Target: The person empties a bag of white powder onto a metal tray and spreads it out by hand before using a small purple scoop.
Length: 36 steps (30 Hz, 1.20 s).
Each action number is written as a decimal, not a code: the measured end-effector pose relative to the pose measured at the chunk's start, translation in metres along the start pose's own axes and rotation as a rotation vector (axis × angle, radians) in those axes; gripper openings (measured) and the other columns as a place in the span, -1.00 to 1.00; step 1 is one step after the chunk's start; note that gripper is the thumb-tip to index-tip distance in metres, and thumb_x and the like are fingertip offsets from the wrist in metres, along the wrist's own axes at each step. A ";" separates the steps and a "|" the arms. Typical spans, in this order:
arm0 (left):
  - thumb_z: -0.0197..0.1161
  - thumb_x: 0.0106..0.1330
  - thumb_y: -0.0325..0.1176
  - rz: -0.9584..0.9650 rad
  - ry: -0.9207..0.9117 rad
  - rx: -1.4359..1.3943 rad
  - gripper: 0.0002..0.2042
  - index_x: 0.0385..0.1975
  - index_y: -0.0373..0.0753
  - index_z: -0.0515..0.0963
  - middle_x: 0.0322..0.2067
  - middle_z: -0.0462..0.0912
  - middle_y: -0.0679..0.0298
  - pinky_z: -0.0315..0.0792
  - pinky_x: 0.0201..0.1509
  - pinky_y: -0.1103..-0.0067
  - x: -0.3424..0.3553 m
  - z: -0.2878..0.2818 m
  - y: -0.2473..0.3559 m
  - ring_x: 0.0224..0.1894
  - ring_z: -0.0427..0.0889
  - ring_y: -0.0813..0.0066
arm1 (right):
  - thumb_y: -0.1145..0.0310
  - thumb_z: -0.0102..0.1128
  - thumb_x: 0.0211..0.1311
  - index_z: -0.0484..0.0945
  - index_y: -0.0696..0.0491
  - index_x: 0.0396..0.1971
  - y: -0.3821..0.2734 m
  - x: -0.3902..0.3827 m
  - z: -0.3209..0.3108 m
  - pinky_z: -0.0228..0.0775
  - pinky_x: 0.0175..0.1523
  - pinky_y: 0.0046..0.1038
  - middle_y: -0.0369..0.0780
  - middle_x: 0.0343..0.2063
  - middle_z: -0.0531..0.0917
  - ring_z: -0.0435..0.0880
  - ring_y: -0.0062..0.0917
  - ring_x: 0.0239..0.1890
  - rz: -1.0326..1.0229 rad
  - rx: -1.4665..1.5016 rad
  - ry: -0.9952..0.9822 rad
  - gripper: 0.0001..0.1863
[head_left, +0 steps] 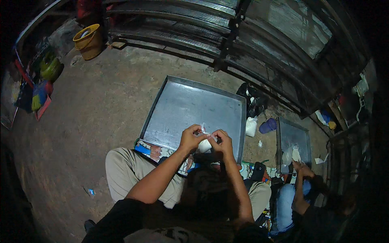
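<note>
My left hand (190, 138) and my right hand (223, 141) meet over the near edge of a large metal tray (190, 105) on the ground. Together they pinch a small clear plastic bag (205, 139) with something white inside, fingers closed on its top. My knees in beige trousers sit below the tray on a colourful mat (152, 152).
A second person at the right reaches a hand (302, 168) onto a smaller metal tray (293, 139) with white stuff on it. A white bag (251, 126) and purple cup (267, 125) lie between the trays. A yellow bucket (89, 40) stands far left; metal racks (251, 40) run behind.
</note>
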<state>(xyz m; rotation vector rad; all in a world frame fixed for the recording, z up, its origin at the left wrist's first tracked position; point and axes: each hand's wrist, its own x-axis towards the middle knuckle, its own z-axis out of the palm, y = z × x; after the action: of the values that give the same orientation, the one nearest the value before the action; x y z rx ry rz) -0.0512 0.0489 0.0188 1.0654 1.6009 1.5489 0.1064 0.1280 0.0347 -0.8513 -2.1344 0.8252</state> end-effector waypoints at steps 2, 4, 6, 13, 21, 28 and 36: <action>0.49 0.15 -0.31 -0.069 -0.044 -0.028 -0.77 -0.37 -0.32 0.64 -0.48 0.61 0.35 0.42 -0.26 0.65 0.000 -0.002 0.001 -0.40 0.51 0.66 | 0.29 0.35 0.17 0.56 0.12 -0.48 0.002 0.000 -0.002 0.36 -0.31 -0.41 -0.20 -0.56 0.55 0.51 -0.42 -0.46 -0.032 -0.053 0.012 -0.78; 0.44 0.20 -0.31 -0.023 -0.007 -0.076 -0.78 -0.31 -0.33 0.66 -0.48 0.65 0.33 0.44 -0.27 0.65 0.003 -0.005 0.002 -0.42 0.52 0.65 | 0.31 0.33 0.19 0.55 0.12 -0.51 0.005 0.001 -0.001 0.35 -0.33 -0.40 -0.19 -0.58 0.54 0.50 -0.39 -0.48 0.000 -0.069 0.033 -0.78; 0.35 0.31 -0.33 0.045 -0.011 0.033 -0.80 -0.20 -0.32 0.68 -0.36 0.72 0.24 0.48 -0.23 0.62 0.005 -0.010 0.002 -0.35 0.58 0.64 | 0.32 0.32 0.20 0.55 0.12 -0.53 -0.001 -0.001 -0.004 0.35 -0.33 -0.41 -0.18 -0.59 0.53 0.49 -0.39 -0.50 0.069 0.015 0.036 -0.78; 0.26 0.36 -0.38 0.113 -0.140 -0.140 -0.77 -0.06 -0.32 0.60 -0.25 0.68 0.32 0.43 -0.16 0.65 -0.001 0.004 -0.005 -0.27 0.52 0.68 | 0.33 0.41 0.18 0.54 0.15 -0.29 0.008 -0.010 0.013 0.46 -0.20 -0.53 -0.29 -0.51 0.58 0.56 -0.62 -0.36 0.220 0.352 0.001 -0.75; 0.34 0.29 -0.43 -0.094 -0.195 -0.176 -0.74 -0.04 -0.32 0.59 -0.31 0.63 0.36 0.44 -0.16 0.69 0.006 -0.002 -0.018 -0.27 0.54 0.67 | 0.40 0.40 0.21 0.58 0.16 -0.21 0.022 -0.011 0.015 0.43 -0.22 -0.64 -0.34 -0.41 0.63 0.57 -0.73 -0.33 0.439 0.655 -0.037 -0.77; 0.32 0.35 -0.27 -0.299 -0.157 -0.509 -0.70 -0.03 -0.31 0.58 -0.26 0.61 0.36 0.42 -0.07 0.64 0.001 0.000 0.002 -0.20 0.54 0.61 | 0.27 0.29 0.33 0.61 0.14 -0.13 0.039 -0.008 0.016 0.40 -0.22 -0.59 -0.35 -0.38 0.65 0.54 -0.72 -0.39 0.617 1.019 0.149 -0.74; 0.34 0.34 -0.28 -0.105 -0.210 -0.268 -0.78 -0.13 -0.23 0.57 -0.31 0.57 0.41 0.35 -0.15 0.68 0.002 0.000 -0.012 -0.26 0.47 0.67 | 0.38 0.38 0.22 0.57 0.12 -0.28 0.020 -0.006 0.013 0.31 -0.26 -0.67 -0.40 -0.36 0.50 0.47 -0.76 -0.33 0.404 0.873 0.074 -0.82</action>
<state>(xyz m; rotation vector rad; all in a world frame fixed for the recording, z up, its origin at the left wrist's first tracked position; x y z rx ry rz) -0.0531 0.0509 0.0065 0.9462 1.2481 1.4786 0.1067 0.1313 0.0102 -0.7987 -1.3058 1.7156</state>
